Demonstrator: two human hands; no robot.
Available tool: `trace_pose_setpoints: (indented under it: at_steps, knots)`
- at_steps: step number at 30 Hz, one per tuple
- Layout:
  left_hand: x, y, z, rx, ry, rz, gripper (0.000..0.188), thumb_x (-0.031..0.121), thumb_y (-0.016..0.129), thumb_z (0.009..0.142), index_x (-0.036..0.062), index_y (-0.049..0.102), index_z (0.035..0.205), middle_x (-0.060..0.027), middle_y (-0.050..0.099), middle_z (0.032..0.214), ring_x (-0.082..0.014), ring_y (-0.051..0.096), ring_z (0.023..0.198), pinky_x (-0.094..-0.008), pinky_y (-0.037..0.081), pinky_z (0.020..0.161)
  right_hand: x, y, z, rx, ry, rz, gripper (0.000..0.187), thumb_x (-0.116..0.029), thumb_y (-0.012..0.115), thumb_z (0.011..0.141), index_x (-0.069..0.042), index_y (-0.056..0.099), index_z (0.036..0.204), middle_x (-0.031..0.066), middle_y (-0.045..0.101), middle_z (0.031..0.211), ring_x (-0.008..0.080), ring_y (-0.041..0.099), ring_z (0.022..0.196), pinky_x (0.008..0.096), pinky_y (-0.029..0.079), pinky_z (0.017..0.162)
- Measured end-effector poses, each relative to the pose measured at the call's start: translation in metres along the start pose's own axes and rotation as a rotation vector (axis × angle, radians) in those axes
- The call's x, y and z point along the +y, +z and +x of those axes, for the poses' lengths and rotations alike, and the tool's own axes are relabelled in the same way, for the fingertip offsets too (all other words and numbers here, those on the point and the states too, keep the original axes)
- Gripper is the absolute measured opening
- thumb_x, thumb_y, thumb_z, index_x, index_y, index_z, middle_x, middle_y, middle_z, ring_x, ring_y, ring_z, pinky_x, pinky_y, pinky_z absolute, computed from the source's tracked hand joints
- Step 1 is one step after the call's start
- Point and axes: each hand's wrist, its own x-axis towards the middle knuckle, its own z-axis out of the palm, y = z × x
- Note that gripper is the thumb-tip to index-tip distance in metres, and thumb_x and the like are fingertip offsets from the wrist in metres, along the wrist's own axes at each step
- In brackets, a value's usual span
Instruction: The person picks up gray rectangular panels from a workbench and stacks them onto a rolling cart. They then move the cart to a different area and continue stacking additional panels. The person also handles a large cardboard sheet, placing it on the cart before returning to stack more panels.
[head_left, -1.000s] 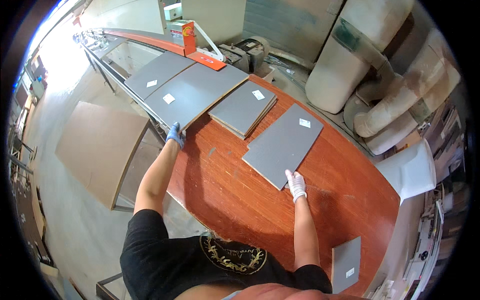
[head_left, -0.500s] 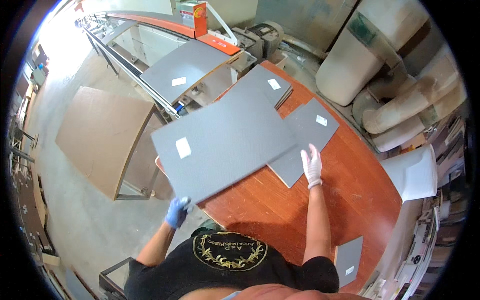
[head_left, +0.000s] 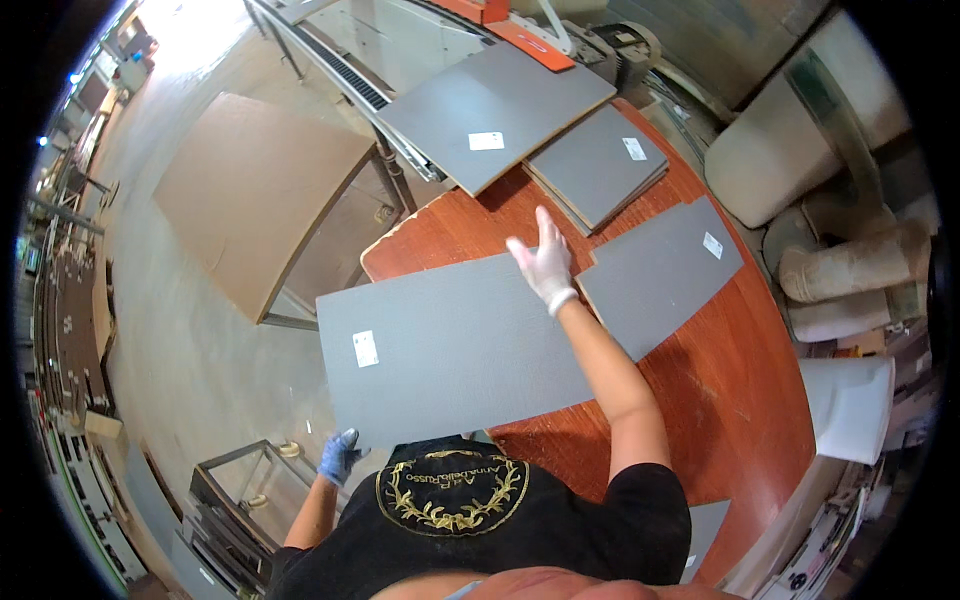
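A large grey panel (head_left: 450, 350) with a white label lies across the left part of the red-brown wooden table (head_left: 740, 400), its left end jutting past the edge. At the panel's near left corner, my left hand (head_left: 340, 457), in a blue glove with dark fingertips, is closed on the edge. My right hand (head_left: 545, 265), in a white glove, is above the panel's far edge, fingers spread and holding nothing. Close by on the right, a smaller grey panel (head_left: 665, 275) rests on the table. Beyond it sits a short stack of grey panels (head_left: 598, 165).
Another large grey panel (head_left: 500, 105) lies between the orange-topped machine (head_left: 530, 45) and the table's far end. A brown board (head_left: 265, 200) on a metal frame stands left. Farther right are large ducts (head_left: 850, 260). A metal rack (head_left: 240, 480) stands at lower left.
The large panel has shifted closer to me and turned slightly. My right hand has moved left and away from me, over its far edge. My left hand has moved down with the corner.
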Motion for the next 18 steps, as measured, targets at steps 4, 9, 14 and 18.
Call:
trace_pose_setpoints:
  at_steps: [4, 9, 14, 18]
  knots:
    - [0.003, 0.026, 0.021, -0.012, 0.056, -0.021, 0.029, 0.017, 0.065, 0.079, 0.0087, 0.055, 0.105, -0.002, 0.056, 0.093, -0.0151, 0.056, 0.082, -0.0393, 0.055, 0.071, -0.031, 0.051, 0.081, -0.021, 0.571, 0.985, 0.071, -0.034, 0.069, 0.076, -0.008, 0.036, 0.132, 0.0139, 0.05, 0.119, 0.0245, 0.049, 0.108, 0.0465, 0.035, 0.095]
    - [0.011, 0.054, 0.048, -0.105, 0.061, 0.294, 0.033, 0.024, 0.064, 0.08, 0.0095, 0.055, 0.108, -0.0001, 0.058, 0.097, -0.0128, 0.056, 0.081, -0.0311, 0.053, 0.066, -0.006, 0.056, 0.099, -0.073, 0.583, 1.283, 0.04, -0.022, 0.061, 0.083, -0.004, 0.047, 0.117, 0.0094, 0.053, 0.118, 0.0279, 0.049, 0.11, 0.0468, 0.038, 0.095]
    - [0.002, 0.017, 0.105, -0.183, 0.245, 0.058, 0.044, 0.037, 0.057, 0.084, 0.0093, 0.049, 0.118, -0.001, 0.058, 0.101, -0.0131, 0.055, 0.084, -0.0314, 0.049, 0.075, -0.04, 0.025, -0.063, -0.285, 0.717, 1.034, 0.041, -0.03, 0.056, 0.086, 0.0, 0.049, 0.114, 0.0156, 0.055, 0.111, 0.0294, 0.055, 0.101, 0.0411, 0.045, 0.087]
    - [0.052, 0.074, 0.111, -0.21, 0.257, -0.211, 0.054, 0.042, 0.056, 0.085, 0.0058, 0.045, 0.123, -0.0062, 0.053, 0.115, -0.017, 0.049, 0.104, -0.0349, 0.039, 0.092, -0.056, -0.053, -0.117, -0.409, 0.051, 0.092, 0.031, -0.028, 0.066, 0.079, -0.003, 0.062, 0.098, 0.0131, 0.064, 0.098, 0.0215, 0.063, 0.085, 0.0342, 0.051, 0.074]
